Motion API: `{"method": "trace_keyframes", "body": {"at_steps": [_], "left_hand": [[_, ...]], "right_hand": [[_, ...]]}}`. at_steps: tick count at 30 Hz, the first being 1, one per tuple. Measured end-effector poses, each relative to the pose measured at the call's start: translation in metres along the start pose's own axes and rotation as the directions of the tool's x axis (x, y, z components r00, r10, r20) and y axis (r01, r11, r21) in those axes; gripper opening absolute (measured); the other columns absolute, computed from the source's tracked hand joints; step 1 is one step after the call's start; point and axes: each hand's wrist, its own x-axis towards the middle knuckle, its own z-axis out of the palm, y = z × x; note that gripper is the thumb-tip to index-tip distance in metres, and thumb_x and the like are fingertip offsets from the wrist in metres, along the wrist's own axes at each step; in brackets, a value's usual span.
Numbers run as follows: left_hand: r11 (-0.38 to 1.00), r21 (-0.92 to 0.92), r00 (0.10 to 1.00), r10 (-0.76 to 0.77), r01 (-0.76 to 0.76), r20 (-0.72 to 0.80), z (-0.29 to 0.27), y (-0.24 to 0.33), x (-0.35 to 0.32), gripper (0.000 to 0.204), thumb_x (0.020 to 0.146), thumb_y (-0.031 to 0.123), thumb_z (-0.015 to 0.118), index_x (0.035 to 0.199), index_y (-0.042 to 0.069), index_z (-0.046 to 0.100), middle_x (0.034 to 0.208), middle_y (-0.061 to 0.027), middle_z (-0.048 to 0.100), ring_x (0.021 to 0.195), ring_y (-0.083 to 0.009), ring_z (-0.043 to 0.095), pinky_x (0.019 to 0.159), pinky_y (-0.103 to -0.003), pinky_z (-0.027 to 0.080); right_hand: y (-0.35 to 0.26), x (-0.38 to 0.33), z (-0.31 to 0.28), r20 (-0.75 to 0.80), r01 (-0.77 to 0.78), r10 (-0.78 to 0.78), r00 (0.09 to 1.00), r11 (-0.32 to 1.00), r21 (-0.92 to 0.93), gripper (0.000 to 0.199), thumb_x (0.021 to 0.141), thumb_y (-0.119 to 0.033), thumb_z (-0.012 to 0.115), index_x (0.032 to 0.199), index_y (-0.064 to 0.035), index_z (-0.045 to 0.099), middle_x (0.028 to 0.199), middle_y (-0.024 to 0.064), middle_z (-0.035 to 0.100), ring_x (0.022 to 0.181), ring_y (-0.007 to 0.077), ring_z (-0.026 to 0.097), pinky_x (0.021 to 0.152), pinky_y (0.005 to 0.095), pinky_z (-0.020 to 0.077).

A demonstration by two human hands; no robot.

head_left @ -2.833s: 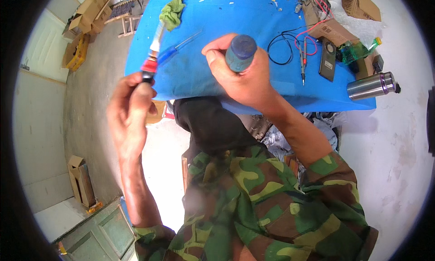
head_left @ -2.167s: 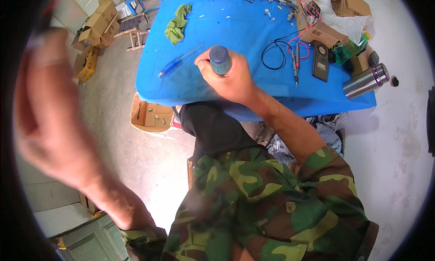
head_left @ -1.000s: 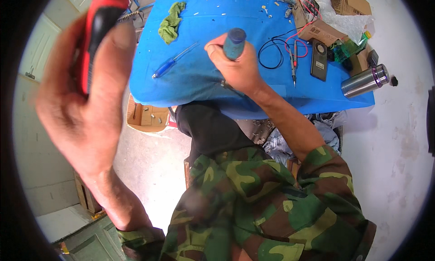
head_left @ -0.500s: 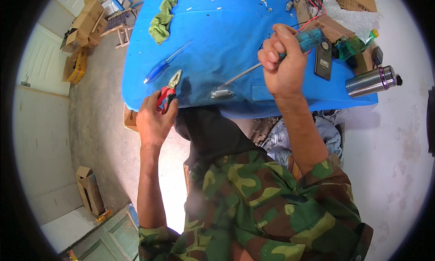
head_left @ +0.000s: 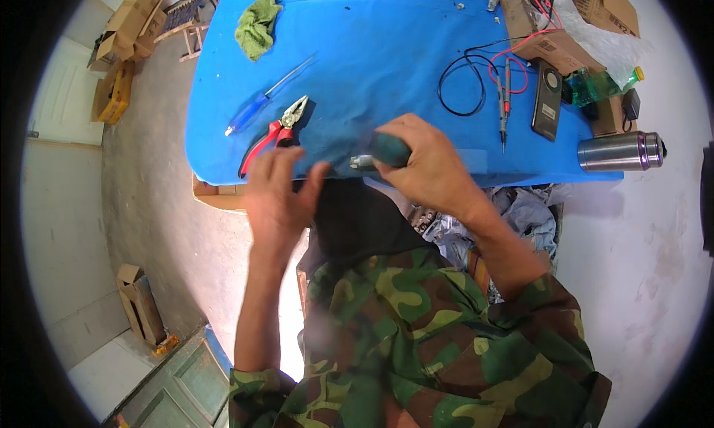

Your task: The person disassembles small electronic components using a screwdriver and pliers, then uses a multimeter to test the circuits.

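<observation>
My right hand [head_left: 431,168] is wrapped round the teal handle of a screwdriver [head_left: 391,150], close to the front edge of the blue-covered table. The shaft cannot be seen from here. Just left of the handle shows the end of a small silver metal cylinder [head_left: 360,162], partly covered by it. My left hand [head_left: 281,197], slightly blurred, holds nothing; its thumb and fingers are apart over the table edge. Beyond its fingertips lie red-handled pliers [head_left: 282,132] with the jaws pointing away. A blue-handled screwdriver [head_left: 249,114] rests farther back, left of the pliers.
A green cloth [head_left: 257,28] lies at the back left of the blue table cover [head_left: 357,71]. On the right are test probes [head_left: 506,101] with red and black leads, a dark rectangular device [head_left: 547,101], a green bottle [head_left: 591,87], a steel flask [head_left: 621,152] and cardboard boxes [head_left: 554,52].
My left hand has let go of the pliers, which now lie on the table, and has moved right. My right hand has come left and nearer with the teal screwdriver, uncovering the probes.
</observation>
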Motion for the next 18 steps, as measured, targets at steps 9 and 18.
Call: {"method": "trace_keyframes", "body": {"at_steps": [9,18], "left_hand": [[0.905,-0.327,0.961,-0.241,0.272,0.132,0.037,0.035,-0.027,0.027,0.082,0.010,0.085,0.104,0.003,0.071,0.083,-0.0088,0.062,0.067,-0.0205,0.061,0.059,-0.032,0.048],[0.582,-0.667,0.884,-0.347,0.465,0.313,0.021,0.050,-0.049,0.017,0.093,0.004,0.076,0.108,-0.003,0.071,0.093,-0.0020,0.071,0.081,-0.0067,0.063,0.070,-0.022,0.051]], "right_hand": [[0.003,0.000,0.016,0.176,0.037,0.014,0.984,0.957,-0.288,0.032,0.075,-0.009,0.074,0.107,-0.0125,0.074,0.096,0.0133,0.065,0.096,0.0370,0.062,0.082,0.0489,0.0514],[-0.028,-0.025,-0.008,0.445,-0.493,0.395,0.804,0.861,0.126,0.024,0.079,-0.016,0.071,0.098,-0.0016,0.069,0.079,0.0138,0.064,0.073,0.0218,0.062,0.070,0.0383,0.0499]]}}
